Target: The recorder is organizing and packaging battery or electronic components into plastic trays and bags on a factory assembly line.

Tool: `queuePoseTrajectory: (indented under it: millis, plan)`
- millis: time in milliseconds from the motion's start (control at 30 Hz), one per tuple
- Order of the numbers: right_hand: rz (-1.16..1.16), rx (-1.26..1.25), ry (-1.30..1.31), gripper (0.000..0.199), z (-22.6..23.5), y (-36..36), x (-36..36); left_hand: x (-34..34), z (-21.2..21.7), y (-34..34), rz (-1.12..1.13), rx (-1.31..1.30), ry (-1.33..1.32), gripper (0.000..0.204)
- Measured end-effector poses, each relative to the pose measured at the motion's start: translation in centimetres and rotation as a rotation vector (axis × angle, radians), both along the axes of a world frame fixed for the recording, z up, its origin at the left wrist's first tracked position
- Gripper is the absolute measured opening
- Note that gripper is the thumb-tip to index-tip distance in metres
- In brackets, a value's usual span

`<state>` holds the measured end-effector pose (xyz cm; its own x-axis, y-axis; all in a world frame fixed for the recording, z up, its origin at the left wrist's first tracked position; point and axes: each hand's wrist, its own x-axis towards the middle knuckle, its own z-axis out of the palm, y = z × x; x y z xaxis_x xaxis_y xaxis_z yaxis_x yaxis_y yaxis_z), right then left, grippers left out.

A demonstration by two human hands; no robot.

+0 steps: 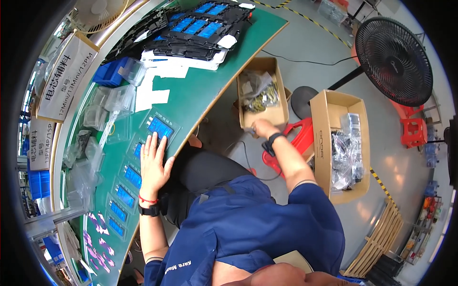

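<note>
My left hand [154, 168] lies flat with its fingers stretched out, the fingertips on the lower edge of a blue rectangular piece, like a phone battery [160, 127], in a clear plastic tray. Below it, a row of similar blue pieces [125, 196] in clear trays runs along the green table [217, 71]; the hand partly covers one of them. My right hand [264, 127] is off the table to the right, at the near end of an open cardboard box [274, 114]. Its fingers are curled closed around something I cannot make out. Bagged yellowish parts [261, 98] lie in that box.
Black trays with blue pieces [195, 28] are stacked at the table's far end, near white sheets [152, 93]. Clear plastic trays [86, 176] and purple strips [99, 243] lie left. A red stool [303, 136], another cardboard box [323, 148] and a fan [393, 59] stand right.
</note>
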<state>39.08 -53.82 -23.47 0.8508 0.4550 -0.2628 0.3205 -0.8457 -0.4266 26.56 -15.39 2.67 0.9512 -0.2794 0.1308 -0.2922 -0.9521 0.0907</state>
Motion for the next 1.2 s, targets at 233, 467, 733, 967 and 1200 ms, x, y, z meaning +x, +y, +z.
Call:
queuePoseTrajectory:
  millis: [233,467,733,967,1200]
  plan:
    - [-0.175,0.266,0.210,0.024,-0.5,0.5,-2.6,0.3,0.7,-0.3,0.009,-0.007,0.045,0.060]
    - [-0.557,0.019,-0.199,0.043,1.1,3.2,5.2,0.1,3.2,-2.6,0.060,-0.004,0.026,0.066]
    - [-0.424,-0.172,-0.133,0.026,-3.3,3.9,5.9,-0.9,3.5,-5.4,-0.050,-0.236,0.066,0.048]
    - [-0.182,0.418,0.563,0.031,-1.6,-2.7,1.9,0.1,2.7,-6.1,-0.122,-0.216,0.086,0.038]
    - [-0.710,-0.128,-0.018,0.070,-2.5,-3.2,5.0,0.0,2.5,-6.8,-0.152,-0.269,0.084,0.035]
